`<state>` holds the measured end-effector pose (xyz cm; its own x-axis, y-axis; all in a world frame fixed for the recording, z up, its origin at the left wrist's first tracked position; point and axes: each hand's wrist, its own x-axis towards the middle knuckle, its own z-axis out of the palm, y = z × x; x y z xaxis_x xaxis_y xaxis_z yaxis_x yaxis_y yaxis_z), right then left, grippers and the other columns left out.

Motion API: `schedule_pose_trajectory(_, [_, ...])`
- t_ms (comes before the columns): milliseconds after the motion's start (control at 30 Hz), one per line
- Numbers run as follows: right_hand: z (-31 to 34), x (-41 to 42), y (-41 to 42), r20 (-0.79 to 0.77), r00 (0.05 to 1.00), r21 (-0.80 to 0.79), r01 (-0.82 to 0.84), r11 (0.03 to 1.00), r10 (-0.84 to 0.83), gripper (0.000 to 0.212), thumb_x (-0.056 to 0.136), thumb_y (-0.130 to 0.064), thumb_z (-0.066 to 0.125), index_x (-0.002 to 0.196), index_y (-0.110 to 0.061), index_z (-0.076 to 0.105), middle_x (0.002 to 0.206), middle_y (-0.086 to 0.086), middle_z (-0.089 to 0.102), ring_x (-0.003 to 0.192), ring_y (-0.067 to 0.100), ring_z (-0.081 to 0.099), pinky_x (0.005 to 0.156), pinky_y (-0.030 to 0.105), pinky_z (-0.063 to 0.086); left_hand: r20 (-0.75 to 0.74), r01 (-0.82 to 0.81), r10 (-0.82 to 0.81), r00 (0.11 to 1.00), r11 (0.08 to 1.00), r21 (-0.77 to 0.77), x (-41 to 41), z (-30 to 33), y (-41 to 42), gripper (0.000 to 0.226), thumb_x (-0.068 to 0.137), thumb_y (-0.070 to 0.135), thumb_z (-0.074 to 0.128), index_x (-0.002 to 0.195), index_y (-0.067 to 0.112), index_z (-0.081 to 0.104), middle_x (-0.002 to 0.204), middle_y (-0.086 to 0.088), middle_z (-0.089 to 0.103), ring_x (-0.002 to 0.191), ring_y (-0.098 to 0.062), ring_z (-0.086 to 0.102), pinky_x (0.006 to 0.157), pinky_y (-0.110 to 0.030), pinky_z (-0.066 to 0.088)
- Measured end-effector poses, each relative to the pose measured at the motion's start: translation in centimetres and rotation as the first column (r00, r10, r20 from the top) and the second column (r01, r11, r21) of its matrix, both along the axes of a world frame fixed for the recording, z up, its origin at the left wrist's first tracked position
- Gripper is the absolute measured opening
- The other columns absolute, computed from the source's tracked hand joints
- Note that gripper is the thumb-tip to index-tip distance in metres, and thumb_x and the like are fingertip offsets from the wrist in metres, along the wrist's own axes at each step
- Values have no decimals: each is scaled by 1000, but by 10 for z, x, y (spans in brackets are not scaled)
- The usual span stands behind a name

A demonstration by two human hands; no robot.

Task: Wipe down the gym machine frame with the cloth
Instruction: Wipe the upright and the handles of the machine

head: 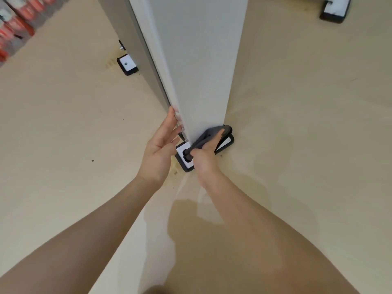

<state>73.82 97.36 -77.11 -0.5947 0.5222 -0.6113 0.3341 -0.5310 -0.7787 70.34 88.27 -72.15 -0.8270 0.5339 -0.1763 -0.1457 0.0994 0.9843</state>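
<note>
Head view, looking down the tall pale-grey metal upright of the gym machine frame [197, 60] to the beige floor [63, 145]: a person's two bare hands worked at the foot of the post. The right hand [206, 154] was closed around a dark grey folded cloth [212, 135], pressing it against the lowest part of the post's near face, just above the white base plate with its black rubber edge [184, 161]. The left hand [162, 145] lay open, fingers spread, its fingertips touching the post's left edge, apparently steadying it, and held nothing.

The cloth sat at the very bottom of the frame, between the right palm and the metal, with one bunched end trailing down onto the base plate near what looked like a bolt. The left hand was just beside it, on the other side of the post's corner.

The risks, as judged from here: that trailing end could snag on the bolt or the plate's edge on an upward pull and slip out of the grip. Knuckles could scrape the plate in so tight a corner. A patch of sheen on the floor below the arms may have been reflection or damp; which, could not be told.

A second foot [126, 65] of the machine stood well apart to the left.
</note>
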Motion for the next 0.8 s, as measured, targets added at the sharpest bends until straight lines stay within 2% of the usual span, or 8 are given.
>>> schedule_pose_trajectory(100, [32,9,-19,-168,982,354,-23,935,88,95,83,17,35,144,-34,-17,154,-11,-18,145,16,0,116,44,21,22,7,-6,1000,999,-42,2,1,-1,89,74,-22,24,123,51,39,141,11,44,123,-4,48,102,-17,38])
schedule_pose_trajectory(267, [61,19,-28,-241,944,727,21,686,227,87,83,0,38,133,-55,-9,144,-26,-16,143,12,-3,115,29,10,59,87,-84,995,995,-51,0,12,-5,73,83,-20,35,142,25,35,139,3,47,126,-14,47,105,-32,38])
schedule_pose_trajectory(333, [57,23,-22,-188,953,773,-7,634,239,88,83,3,39,132,-55,-7,144,-24,-13,142,16,3,112,24,12,83,81,-74,994,993,-84,2,14,-4,78,83,-19,33,141,33,33,141,8,44,124,-12,48,99,-23,43])
schedule_pose_trajectory(500, [46,32,-2,-51,963,603,-180,777,263,79,89,16,34,148,-21,-5,156,0,-12,143,16,9,111,35,29,143,125,-95,985,969,-214,6,26,-1,93,77,-20,26,140,48,17,142,14,34,122,-9,43,78,-16,42])
schedule_pose_trajectory(567, [55,35,0,-22,959,657,-199,727,283,72,92,12,32,148,-17,-3,156,3,-11,140,10,12,107,17,28,143,108,-75,987,966,-236,6,34,0,91,77,-19,26,142,44,20,134,16,38,117,-6,44,78,-17,42])
schedule_pose_trajectory(633, [70,36,2,-53,957,749,-151,646,285,70,92,9,34,148,-19,1,156,3,-8,136,5,11,96,-1,22,116,88,-59,991,959,-268,5,44,3,87,77,-16,26,142,43,24,126,18,43,115,-5,45,80,-17,42])
schedule_pose_trajectory(733, [103,35,9,-57,936,902,-101,420,347,70,89,11,39,148,-16,14,156,8,5,143,24,12,110,23,22,108,122,-94,990,946,-301,3,64,9,84,78,-16,25,142,40,28,134,20,42,122,-3,42,84,-19,39])
schedule_pose_trajectory(800, [124,34,24,-28,927,992,-21,126,374,68,81,13,48,144,-8,31,151,16,25,135,35,30,107,33,28,127,118,-81,989,942,-313,6,80,11,81,77,-16,25,138,37,35,128,28,45,112,3,48,83,-15,37])
